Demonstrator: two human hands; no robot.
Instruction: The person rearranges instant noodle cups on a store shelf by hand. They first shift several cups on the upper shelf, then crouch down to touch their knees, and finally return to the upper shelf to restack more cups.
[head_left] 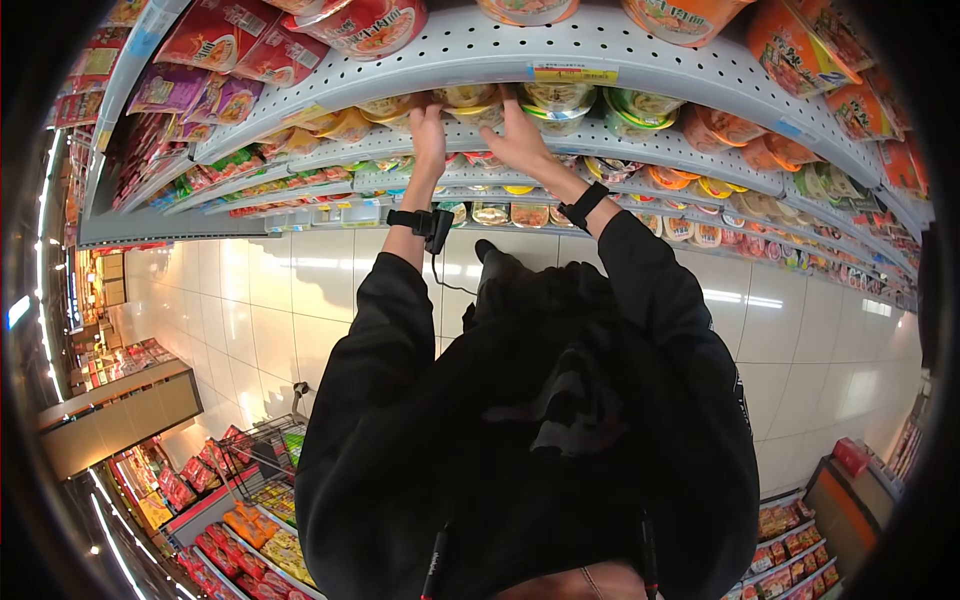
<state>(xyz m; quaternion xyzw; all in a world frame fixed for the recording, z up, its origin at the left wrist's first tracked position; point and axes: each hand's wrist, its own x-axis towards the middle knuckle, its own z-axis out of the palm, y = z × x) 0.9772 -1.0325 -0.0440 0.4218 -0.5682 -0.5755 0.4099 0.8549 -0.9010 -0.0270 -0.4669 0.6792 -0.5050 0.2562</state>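
A yellow-rimmed instant noodle bowl stands at the front of the second shelf, between my two hands. My left hand presses against its left side, fingers pointing into the shelf. On the right side, my right hand grips it, with the thumb along the front and the fingers reaching in beside it. The fingertips of both hands are partly hidden. Another yellow bowl sits left of my left hand. A green-and-white noodle bowl stands just right of my right hand.
The perforated shelf above overhangs my hands, with a yellow price tag on its edge. Orange bowls stand farther right. Lower shelves hold more packaged food. A shopping cart stands behind me on the left, on the tiled floor.
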